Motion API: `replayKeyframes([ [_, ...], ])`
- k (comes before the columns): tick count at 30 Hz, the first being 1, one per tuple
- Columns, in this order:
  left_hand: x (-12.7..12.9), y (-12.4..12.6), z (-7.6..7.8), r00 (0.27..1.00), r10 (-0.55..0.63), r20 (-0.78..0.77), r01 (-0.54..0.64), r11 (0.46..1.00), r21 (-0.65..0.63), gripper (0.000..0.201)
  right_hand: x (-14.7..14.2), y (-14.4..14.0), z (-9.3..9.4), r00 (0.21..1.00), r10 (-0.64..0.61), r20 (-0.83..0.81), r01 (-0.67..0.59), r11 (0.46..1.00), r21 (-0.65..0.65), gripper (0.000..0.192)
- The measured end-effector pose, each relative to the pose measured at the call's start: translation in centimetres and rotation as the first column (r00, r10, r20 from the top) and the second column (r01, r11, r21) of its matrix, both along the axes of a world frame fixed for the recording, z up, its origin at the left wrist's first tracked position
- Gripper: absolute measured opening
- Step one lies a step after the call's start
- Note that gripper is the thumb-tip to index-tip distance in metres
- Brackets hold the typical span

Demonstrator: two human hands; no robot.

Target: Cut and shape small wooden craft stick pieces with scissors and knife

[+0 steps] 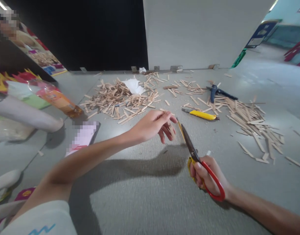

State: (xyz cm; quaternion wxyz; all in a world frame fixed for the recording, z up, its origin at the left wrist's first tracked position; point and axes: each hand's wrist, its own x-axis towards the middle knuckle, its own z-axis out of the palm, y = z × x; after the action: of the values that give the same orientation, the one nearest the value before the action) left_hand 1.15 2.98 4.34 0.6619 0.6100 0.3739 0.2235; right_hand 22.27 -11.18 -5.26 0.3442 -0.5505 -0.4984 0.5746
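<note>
My right hand [205, 174] grips a pair of scissors [190, 143] with dark blades and red and yellow handles. Their blades point up and left, slightly apart at the tips. Just left of the tips, my left hand [157, 125] holds a short, pale wooden strip [171, 130] in its curled fingers. How many pieces it holds I cannot tell. Beyond the blades, a yellow box cutter [202, 115] lies on the grey surface. Behind my left hand is a heap of cut wooden strips [110, 94], with a crumpled white paper [134, 86] on it.
More strips [250, 117] are piled at the right, with a dark blue glue gun [217, 93] touching them. A pink pack [82, 137] lies beside my left forearm, near an orange plastic bottle [59, 101]. Black and white panels [189, 36] stand at the back.
</note>
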Motion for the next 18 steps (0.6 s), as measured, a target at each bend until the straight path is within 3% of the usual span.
replayKeyframes([
  [6,-0.07,0.07,-0.49,0.999,-0.025,0.042,0.025,1.0,0.008,0.036,0.06,0.18,0.16,0.999,0.034,-0.005,-0.034,0.999,0.022,0.074],
  [18,-0.18,-0.51,-0.01,0.998,-0.032,0.046,0.027,0.995,0.095,0.031,0.55,0.27,0.51,0.992,0.105,-0.074,-0.103,0.994,0.029,0.072],
])
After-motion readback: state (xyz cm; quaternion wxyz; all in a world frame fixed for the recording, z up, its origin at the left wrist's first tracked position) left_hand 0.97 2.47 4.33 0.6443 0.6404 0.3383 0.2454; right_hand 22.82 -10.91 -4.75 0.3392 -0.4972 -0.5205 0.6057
